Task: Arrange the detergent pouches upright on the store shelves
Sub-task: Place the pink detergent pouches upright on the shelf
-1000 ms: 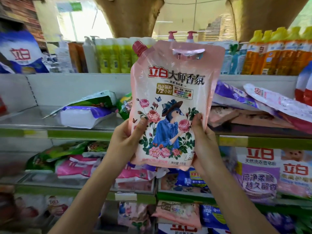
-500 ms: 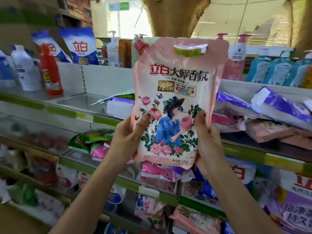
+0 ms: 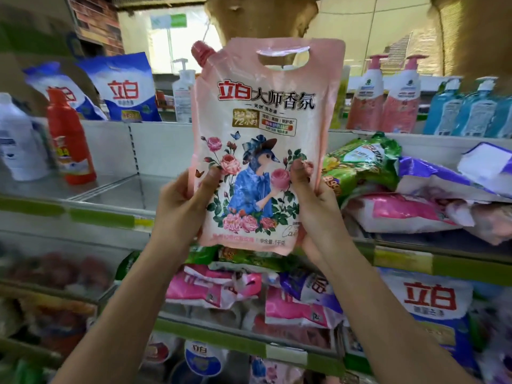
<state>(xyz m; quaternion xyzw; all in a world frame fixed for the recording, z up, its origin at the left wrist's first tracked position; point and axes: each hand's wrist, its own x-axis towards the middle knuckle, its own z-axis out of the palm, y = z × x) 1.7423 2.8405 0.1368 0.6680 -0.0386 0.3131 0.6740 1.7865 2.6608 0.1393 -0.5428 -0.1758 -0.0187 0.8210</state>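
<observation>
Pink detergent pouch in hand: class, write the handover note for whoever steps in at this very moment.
Left hand and right hand each grip a lower side of the pink pouch, held upright in the air before the shelves, not yet placed.
Bare shelf stretch lies right of the red bottle.
Green, purple and pink pouches lie flat in a heap on the right; more lie flat on the shelf below.
Left: stand this pouch, then the flat ones.

One head-worn wide-angle view — close, at arm's length — faces forward into the store shelves (image 3: 144, 217), a pink pouch (image 3: 266, 145) filling its centre.
</observation>
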